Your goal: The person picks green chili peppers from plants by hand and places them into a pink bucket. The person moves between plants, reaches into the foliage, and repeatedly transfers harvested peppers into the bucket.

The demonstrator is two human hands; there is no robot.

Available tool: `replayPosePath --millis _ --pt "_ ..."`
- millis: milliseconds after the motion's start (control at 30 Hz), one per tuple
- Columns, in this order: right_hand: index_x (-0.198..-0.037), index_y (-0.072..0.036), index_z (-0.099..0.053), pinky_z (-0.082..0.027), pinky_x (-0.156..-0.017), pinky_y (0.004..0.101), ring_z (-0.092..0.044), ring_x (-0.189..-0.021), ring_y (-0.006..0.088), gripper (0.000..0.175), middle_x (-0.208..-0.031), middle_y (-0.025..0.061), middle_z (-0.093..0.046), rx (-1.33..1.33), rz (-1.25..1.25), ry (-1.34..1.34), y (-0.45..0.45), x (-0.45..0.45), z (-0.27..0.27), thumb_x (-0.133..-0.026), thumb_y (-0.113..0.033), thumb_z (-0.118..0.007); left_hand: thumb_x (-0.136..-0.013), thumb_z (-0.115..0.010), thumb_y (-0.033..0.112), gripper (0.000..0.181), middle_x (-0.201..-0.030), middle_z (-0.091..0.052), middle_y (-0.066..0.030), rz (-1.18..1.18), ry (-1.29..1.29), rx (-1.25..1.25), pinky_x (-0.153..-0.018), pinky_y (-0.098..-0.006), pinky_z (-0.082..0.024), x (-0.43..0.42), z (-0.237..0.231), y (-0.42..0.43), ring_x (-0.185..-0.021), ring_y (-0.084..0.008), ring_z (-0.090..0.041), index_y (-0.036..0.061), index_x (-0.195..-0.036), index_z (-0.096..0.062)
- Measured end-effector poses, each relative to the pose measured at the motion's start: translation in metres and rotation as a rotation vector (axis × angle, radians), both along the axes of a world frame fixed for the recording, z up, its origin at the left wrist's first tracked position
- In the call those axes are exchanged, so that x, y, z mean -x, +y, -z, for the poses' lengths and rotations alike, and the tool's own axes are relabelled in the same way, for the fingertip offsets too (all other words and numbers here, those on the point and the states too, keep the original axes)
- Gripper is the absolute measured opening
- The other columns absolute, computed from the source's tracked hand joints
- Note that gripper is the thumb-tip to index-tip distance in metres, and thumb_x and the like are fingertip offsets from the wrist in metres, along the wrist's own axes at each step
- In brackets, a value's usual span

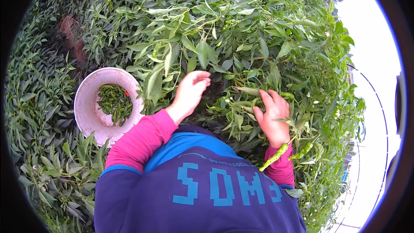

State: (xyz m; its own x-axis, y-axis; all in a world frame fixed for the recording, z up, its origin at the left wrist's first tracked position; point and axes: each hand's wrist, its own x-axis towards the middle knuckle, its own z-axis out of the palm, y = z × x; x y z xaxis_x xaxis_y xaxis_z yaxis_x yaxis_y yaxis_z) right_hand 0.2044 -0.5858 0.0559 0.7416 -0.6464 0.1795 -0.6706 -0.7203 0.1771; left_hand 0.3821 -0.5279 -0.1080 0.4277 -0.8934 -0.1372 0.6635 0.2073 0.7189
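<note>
My left hand (190,92) is among the leaves of the pepper plants (233,51), its fingers curled; whether it holds anything I cannot tell. My right hand (275,118) reaches into a plant, thumb and fingers around a small green chili pepper (255,102). Another green pepper (287,95) hangs just beyond its fingertips. Two long green peppers hang by my right wrist, one (274,157) over the pink sleeve and one (301,151) beside it. Left of my left arm, a white bucket (84,103) contains a heap of green peppers (114,103) with a bit of red.
Dense pepper foliage (48,103) surrounds me on both sides and ahead. Reddish soil (72,38) shows between plants at the upper left. Thin curved hoops (376,94) stand out against the bright area at the right edge.
</note>
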Motion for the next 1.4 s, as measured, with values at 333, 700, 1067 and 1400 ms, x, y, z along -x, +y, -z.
replayPosePath --millis 333,700,1067,1400 --pt "-0.093 -0.006 -0.06 -0.042 -0.074 0.0375 -0.054 -0.08 0.0291 0.028 -0.083 0.0107 -0.06 -0.039 0.098 0.057 -0.006 0.03 0.009 -0.065 -0.007 -0.064 -0.078 -0.055 0.002 0.032 -0.097 -0.055 -0.0058 -0.209 0.107 -0.148 -0.075 -0.0266 -0.044 -0.031 0.035 0.047 -0.086 -0.014 -0.054 0.0041 -0.108 -0.045" --pt "-0.091 -0.004 -0.06 -0.043 -0.073 0.038 -0.055 -0.08 0.0303 0.026 -0.085 0.0123 -0.061 -0.078 0.073 -0.045 -0.004 0.033 0.016 -0.066 -0.005 -0.063 -0.08 -0.06 0.02 0.058 -0.109 -0.051 -0.0061 0.052 0.019 0.229 -0.088 -0.0322 -0.04 -0.073 -0.041 0.005 -0.098 -0.0169 -0.051 0.01 -0.129 -0.032" --pt "-0.092 -0.004 -0.06 -0.044 -0.074 0.0371 -0.055 -0.081 0.0299 0.025 -0.085 0.0122 -0.061 -0.082 0.09 -0.088 -0.003 0.035 0.018 -0.067 -0.005 -0.063 -0.083 -0.049 0.025 0.057 -0.122 -0.044 -0.0159 0.559 0.337 0.417 -0.083 -0.0499 -0.044 -0.129 -0.087 0.021 -0.109 -0.0397 -0.045 0.0092 -0.133 -0.028" --pt "-0.093 -0.004 -0.06 -0.044 -0.075 0.0366 -0.055 -0.083 0.0295 0.026 -0.087 0.0123 -0.062 -0.123 0.112 -0.075 -0.005 0.031 0.015 -0.068 -0.008 -0.063 -0.075 -0.064 0.025 0.043 -0.099 -0.054 -0.0065 0.335 -0.31 -0.187 -0.07 -0.0361 -0.048 -0.109 -0.097 0.025 -0.089 -0.0126 -0.052 0.0022 -0.109 -0.051"
